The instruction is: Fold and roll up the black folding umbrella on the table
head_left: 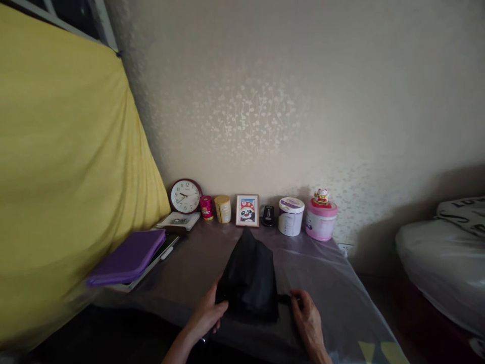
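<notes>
A black fabric item [250, 275] with a peaked, creased top is in front of me over the near part of the table; I cannot tell what kind it is. Its left lower edge is gripped by my left hand [207, 309], whose thumb lies against the front. From its right side a short black strap [284, 299] reaches out sideways. The end of that strap is pinched between the thumb and fingers of my right hand [306, 314]. Parts of the fingers of both hands are hidden.
Along the wall stand a round clock [185, 196], a pink can [206, 208], a yellow-lidded jar [223, 210], a framed panda picture [247, 211], a black device [268, 216], a white tub [291, 217] and a pink tub [321, 222]. A purple folder [129, 257] lies left, beside a yellow curtain [68, 151].
</notes>
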`<act>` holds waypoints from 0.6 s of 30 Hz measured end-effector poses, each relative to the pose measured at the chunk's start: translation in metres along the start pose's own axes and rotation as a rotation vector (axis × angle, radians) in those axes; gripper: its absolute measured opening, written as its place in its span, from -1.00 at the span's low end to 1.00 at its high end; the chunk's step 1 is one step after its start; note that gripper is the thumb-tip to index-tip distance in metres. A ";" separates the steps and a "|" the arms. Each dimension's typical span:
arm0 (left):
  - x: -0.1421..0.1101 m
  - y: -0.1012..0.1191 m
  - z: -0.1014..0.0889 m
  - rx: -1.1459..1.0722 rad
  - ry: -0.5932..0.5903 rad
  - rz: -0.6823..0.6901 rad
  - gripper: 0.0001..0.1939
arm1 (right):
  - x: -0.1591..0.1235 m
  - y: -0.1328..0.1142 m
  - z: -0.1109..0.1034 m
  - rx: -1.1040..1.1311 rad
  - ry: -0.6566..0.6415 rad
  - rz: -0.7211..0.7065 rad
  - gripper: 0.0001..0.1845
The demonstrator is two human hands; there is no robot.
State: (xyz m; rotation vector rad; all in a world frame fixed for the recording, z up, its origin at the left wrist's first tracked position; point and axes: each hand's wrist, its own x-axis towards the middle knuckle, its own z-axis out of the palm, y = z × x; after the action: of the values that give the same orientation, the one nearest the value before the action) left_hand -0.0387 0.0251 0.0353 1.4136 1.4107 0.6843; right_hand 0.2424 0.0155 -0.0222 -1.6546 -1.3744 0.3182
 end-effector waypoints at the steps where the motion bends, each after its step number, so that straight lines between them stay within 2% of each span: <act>1: -0.001 0.003 -0.001 -0.058 -0.037 -0.015 -0.52 | 0.000 0.001 0.000 0.003 0.004 -0.009 -0.70; 3: -0.004 0.010 -0.002 -0.079 -0.086 -0.004 -0.60 | -0.001 0.001 -0.001 0.005 0.007 -0.025 -0.71; 6: -0.008 0.020 0.000 -0.023 -0.082 0.049 -0.61 | -0.003 -0.001 -0.004 0.013 0.010 -0.026 -0.72; 12: -0.010 0.032 0.002 0.245 0.185 0.213 -0.47 | -0.004 -0.005 -0.007 0.052 -0.010 -0.028 -0.72; 14: -0.009 0.035 0.005 0.197 0.161 0.187 -0.45 | -0.005 -0.005 -0.007 0.084 0.001 -0.012 -0.68; 18: -0.009 0.037 0.009 -0.007 0.059 0.085 -0.59 | -0.006 -0.004 -0.006 0.102 0.039 -0.020 -0.67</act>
State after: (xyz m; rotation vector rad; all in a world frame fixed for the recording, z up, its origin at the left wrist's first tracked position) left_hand -0.0177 0.0200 0.0677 1.4652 1.3989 0.7897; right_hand 0.2420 0.0067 -0.0177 -1.5544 -1.3233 0.3374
